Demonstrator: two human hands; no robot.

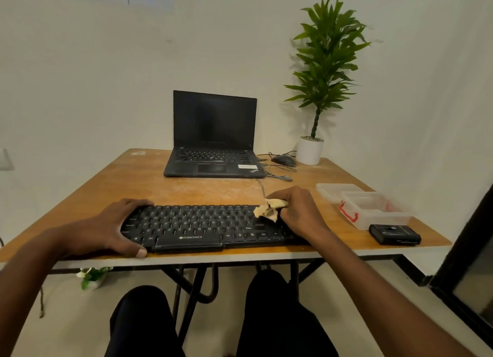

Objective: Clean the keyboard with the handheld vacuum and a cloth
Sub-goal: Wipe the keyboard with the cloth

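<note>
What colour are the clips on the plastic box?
Red clips on the clear plastic box, seen in the head view.

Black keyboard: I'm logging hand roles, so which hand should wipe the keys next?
Right hand: it already grips the crumpled beige cloth on the black keyboard. The left hand grips its left end, steadying it.

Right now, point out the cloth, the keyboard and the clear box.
cloth (269,210), head view, crumpled middle.
keyboard (197,223), head view, centre keys.
clear box (384,219), head view, front wall.
</note>
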